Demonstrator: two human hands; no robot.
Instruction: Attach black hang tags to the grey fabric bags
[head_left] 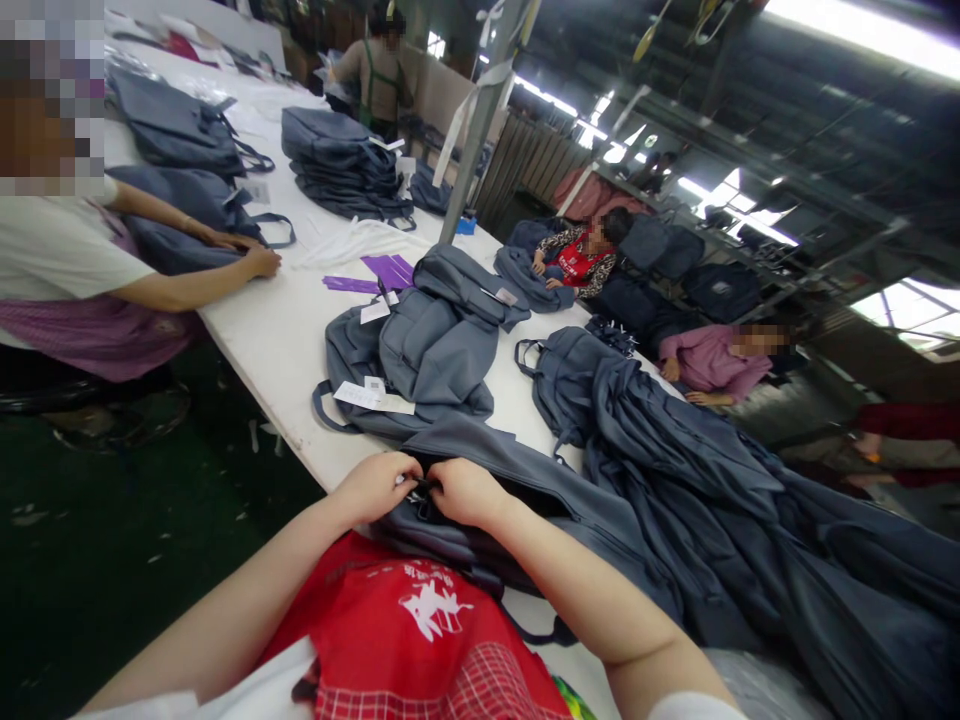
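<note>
An unzipped blue-grey backpack (525,470) lies at the near table edge, against the red apron. Above its opening my left hand (380,484) is closed in a pinch on something small and dark, partly hidden by the fingers. My right hand (463,489) is closed beside it, fingertips curled at the same small dark piece. The two hands nearly touch. Just beyond them lie more backpacks (439,345) with white paper tags (373,397) on them.
A long heap of blue-grey bags (697,470) covers the right side of the white table (255,345). Purple strips (375,274) lie near a metal post (476,140). Stacked bags (341,165) stand farther back. A person at the left rests both hands on a bag; others sit across.
</note>
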